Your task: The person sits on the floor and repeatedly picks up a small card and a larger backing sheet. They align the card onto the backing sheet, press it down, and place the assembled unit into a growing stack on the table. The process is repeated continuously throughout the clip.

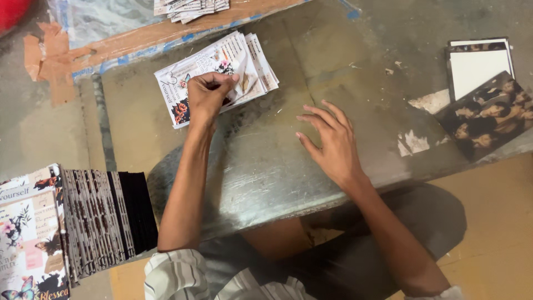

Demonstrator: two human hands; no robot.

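Pinching the top sheet of a fanned pile of printed cards (222, 69), the left hand (206, 97) had its fingers curled tight, thumb and fingertips closed on the sheet's edge so that one corner lifted off the pile. How many cards lay in that pile could not be counted; only the stepped edges of several showed at its far side, and the hand covered part of the top picture of flowers and butterflies.

The right hand (330, 144) hovered or rested lightly on the bare metal surface (266, 172), just right of the pile, fingers spread and holding nothing; whether the fingertips touched the surface could not be told.

Beyond the left hand, a second bunch of cards (191, 8) was cut off by the top edge. Well to the right of the right hand lay two things: a white-faced frame (477, 66) and, overlapping its lower corner, a dark photo print of several people (488, 116), its far corner cut off by the frame's edge.

Near the left elbow stood one long row of dark boards (105, 216) on edge, too many and too close to count, with one flowered card (28, 233) at its near end, partly out of view.
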